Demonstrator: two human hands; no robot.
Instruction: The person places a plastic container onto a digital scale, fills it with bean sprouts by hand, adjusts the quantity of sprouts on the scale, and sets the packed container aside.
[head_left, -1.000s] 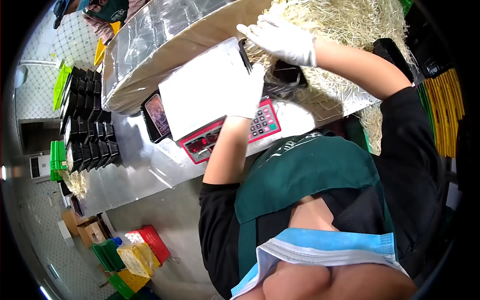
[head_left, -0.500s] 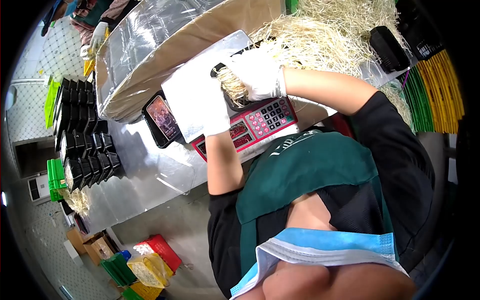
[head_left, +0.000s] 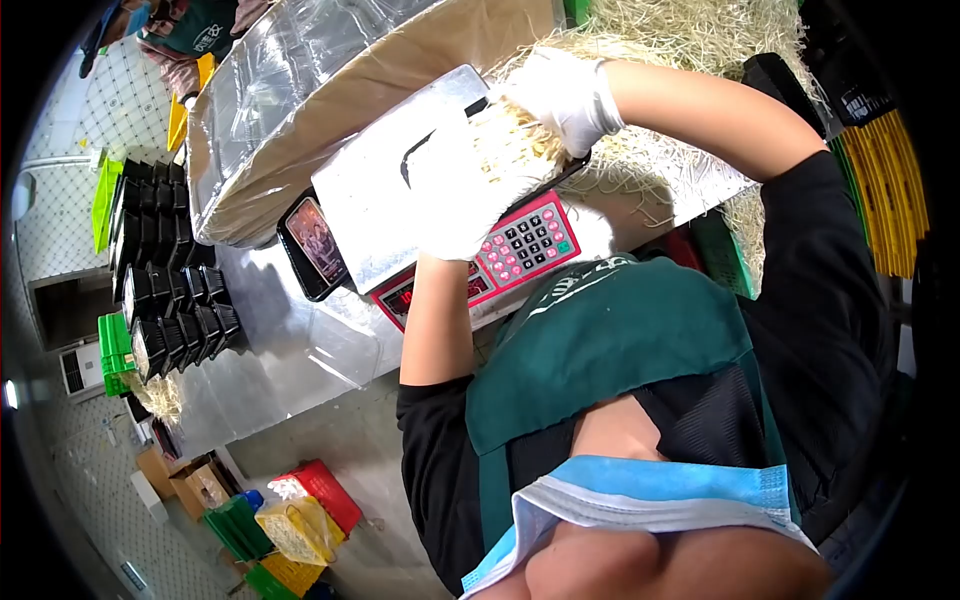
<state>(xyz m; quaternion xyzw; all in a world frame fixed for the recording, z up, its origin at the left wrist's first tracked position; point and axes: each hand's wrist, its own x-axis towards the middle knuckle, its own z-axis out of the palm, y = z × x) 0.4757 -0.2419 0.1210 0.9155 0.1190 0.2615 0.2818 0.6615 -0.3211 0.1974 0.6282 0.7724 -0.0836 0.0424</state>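
My left hand (head_left: 455,195), in a white glove, lies over the near left side of a black tray (head_left: 574,172) and seems to grip it. Glare washes out its fingers. Pale thin strands, like sprouts (head_left: 515,145), fill the tray. At the tray's far right end, my gloved right hand (head_left: 565,95) bends over the strands, its fingertips lost among them and in the glare. Below the tray is a scale with a bare metal plate (head_left: 370,190) and a red keypad panel (head_left: 525,240). The plate's right part is hidden.
Loose strands (head_left: 690,50) heap at the back right. A phone (head_left: 313,240) lies left of the scale. Stacked black trays (head_left: 185,320) stand on the metal table (head_left: 270,375). Behind the scale is a large plastic-lined container (head_left: 330,90). Another person (head_left: 195,30) is at the far left.
My right hand has moved right and away from my body, to the tray's far end. The tray has shifted and turned under my hands. The other person's gloved hand has gone from sight.
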